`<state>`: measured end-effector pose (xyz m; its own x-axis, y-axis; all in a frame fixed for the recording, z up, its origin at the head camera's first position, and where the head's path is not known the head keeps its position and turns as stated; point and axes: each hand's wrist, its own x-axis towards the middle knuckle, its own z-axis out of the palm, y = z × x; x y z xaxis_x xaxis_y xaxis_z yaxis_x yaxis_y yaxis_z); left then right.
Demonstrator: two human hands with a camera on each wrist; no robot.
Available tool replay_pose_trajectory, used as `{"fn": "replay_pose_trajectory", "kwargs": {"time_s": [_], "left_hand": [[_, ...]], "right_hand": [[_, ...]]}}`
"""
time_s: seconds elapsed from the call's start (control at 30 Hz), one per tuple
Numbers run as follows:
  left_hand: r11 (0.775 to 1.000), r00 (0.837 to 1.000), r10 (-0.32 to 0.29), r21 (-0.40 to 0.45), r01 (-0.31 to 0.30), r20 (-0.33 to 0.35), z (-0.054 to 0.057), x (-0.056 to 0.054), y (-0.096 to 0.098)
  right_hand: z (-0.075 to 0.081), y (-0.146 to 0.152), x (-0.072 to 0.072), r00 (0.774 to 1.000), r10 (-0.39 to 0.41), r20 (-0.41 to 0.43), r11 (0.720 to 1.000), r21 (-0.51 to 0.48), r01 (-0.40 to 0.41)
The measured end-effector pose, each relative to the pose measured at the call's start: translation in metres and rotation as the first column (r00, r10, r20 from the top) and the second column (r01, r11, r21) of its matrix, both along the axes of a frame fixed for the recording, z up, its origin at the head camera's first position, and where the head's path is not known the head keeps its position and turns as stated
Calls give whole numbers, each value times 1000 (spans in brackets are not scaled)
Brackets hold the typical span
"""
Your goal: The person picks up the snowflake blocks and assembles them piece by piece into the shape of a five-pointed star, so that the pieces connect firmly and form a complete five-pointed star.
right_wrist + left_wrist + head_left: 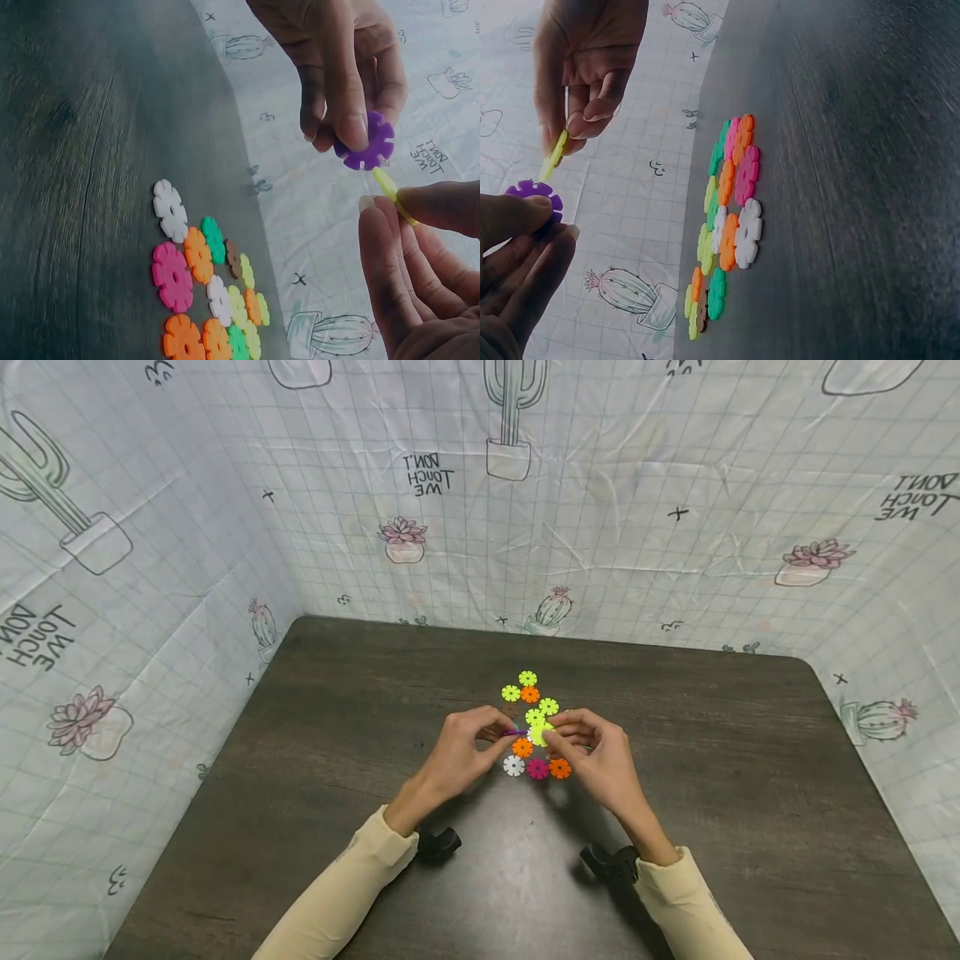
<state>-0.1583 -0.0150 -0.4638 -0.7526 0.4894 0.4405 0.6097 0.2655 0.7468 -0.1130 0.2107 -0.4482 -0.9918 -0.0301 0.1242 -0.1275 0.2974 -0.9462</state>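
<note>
Between thumb and fingers, my left hand (467, 750) pinches a purple notched flower-shaped disc (376, 142). My right hand (600, 753) pinches a yellow-green disc (553, 157) of the same kind. Both are raised over the table, the yellow-green one turned roughly across the purple one. Its edge is right at the purple disc's notched rim in both wrist views. Beneath the hands lie loose discs, among them a white disc (513, 766), a magenta disc (537, 768) and an orange disc (560, 768). In the head view the fingers cover part of this group.
More discs lie flat farther back, including a yellow-green disc (528, 678) and an orange disc (530, 694). Green discs (213, 240) and a brown disc (233, 258) show in the right wrist view. A cactus-printed cloth (480, 543) hangs behind and beside the dark wooden table (360, 693).
</note>
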Motion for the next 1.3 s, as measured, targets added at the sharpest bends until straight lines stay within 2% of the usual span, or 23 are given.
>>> {"fn": "replay_pose_trajectory", "kwargs": {"time_s": [0.33,0.53,0.67,0.83,1.07,1.3], "left_hand": [[999,998,-41,-4,41,-44,2,1,-1],[999,991,-46,9,47,-125,2,1,-2],[998,983,-48,40,56,-178,3,1,-3],[997,971,-51,41,62,-234,5,0,-4],[996,942,-57,48,76,-330,6,-1,-6],[991,930,-65,86,103,-362,8,-1,-9]], "right_hand": [[2,-1,2,999,17,32,1000,-17,-16],[2,-1,3,999,16,35,999,-43,-14],[2,0,4,999,19,41,997,-78,-15],[2,-2,5,999,30,25,993,-115,-27],[5,-7,10,999,23,45,979,-203,-13],[7,-12,10,999,23,32,975,-221,-15]]}}
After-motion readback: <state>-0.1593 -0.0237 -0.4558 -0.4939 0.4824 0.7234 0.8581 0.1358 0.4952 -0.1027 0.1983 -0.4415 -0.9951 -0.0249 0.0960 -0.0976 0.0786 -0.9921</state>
